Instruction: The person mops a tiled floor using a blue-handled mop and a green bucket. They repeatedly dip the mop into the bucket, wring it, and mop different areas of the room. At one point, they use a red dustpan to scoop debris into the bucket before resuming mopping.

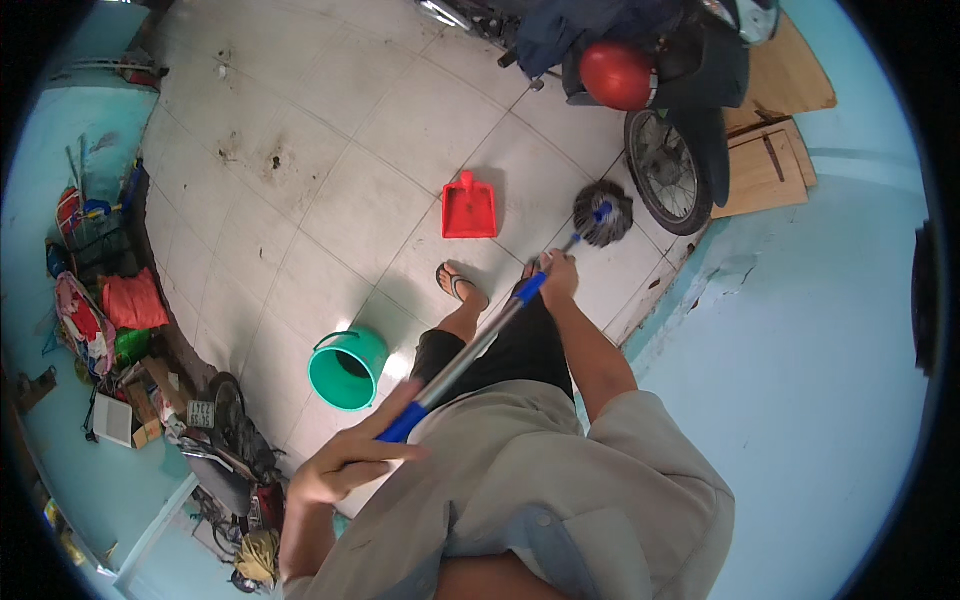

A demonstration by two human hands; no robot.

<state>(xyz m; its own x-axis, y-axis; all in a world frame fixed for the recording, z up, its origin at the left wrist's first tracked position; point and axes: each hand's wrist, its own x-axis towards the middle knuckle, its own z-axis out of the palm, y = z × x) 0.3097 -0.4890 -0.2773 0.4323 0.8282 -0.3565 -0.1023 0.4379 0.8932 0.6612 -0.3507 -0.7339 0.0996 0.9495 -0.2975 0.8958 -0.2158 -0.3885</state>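
Note:
A long-handled mop (465, 362) slants across my front, its metal pole fitted with blue grips. Around its upper blue grip is my left hand (345, 462), thumb and fingers on either side, some fingers fairly straight. My right hand (560, 278) is closed on the pole farther down. The round mop head (604, 214), with grey strands, rests on the tiles close to the motorbike wheel. Ahead of my feet lies a red dustpan (470, 214). On my left stands a green bucket (378, 346) with its handle folded to the rim.
A motorbike with a front wheel (668, 165) and a red helmet (615, 76) stands at far right, beside wooden boards (765, 175). Along the left wall are a red bag (134, 299), boxes and another motorbike (222, 478). A pale blue wall (780, 330) rises at right.

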